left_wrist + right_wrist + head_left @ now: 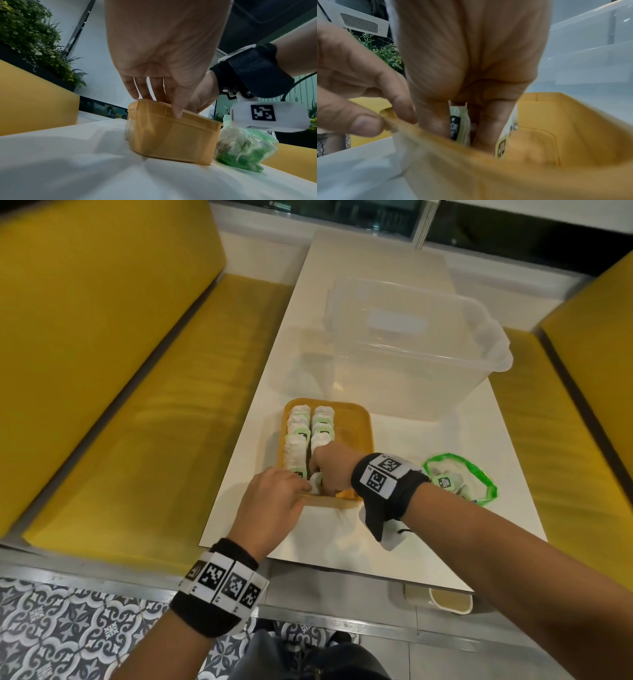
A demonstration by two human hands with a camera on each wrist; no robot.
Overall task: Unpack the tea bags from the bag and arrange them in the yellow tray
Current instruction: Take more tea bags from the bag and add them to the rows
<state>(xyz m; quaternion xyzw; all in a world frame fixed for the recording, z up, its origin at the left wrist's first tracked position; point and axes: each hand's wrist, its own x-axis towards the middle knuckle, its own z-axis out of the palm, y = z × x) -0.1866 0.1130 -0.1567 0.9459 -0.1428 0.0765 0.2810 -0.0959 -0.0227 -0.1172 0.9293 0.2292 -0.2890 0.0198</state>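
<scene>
Lower centre of the head view: the left hand (pixel 274 501) pinches the near rim of the yellow tray (pixel 359 436), while the right hand (pixel 329 467), nearer the rows, grasps a tea bag (pixel 317 482) at their near end. The rows run away up-frame. The green bag (pixel 460 481) waits at right.

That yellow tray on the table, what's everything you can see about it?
The yellow tray is a small rectangular tub of orange-yellow plastic with rounded corners, a lipped rim and ribbed outer walls. It sits flat on the white table, between a clear plastic bin and a green bag. Two rows of tea bags stand along its left side; the right part is bare. The left hand pinches its near rim, and the right hand reaches inside among the tea bags.
</scene>
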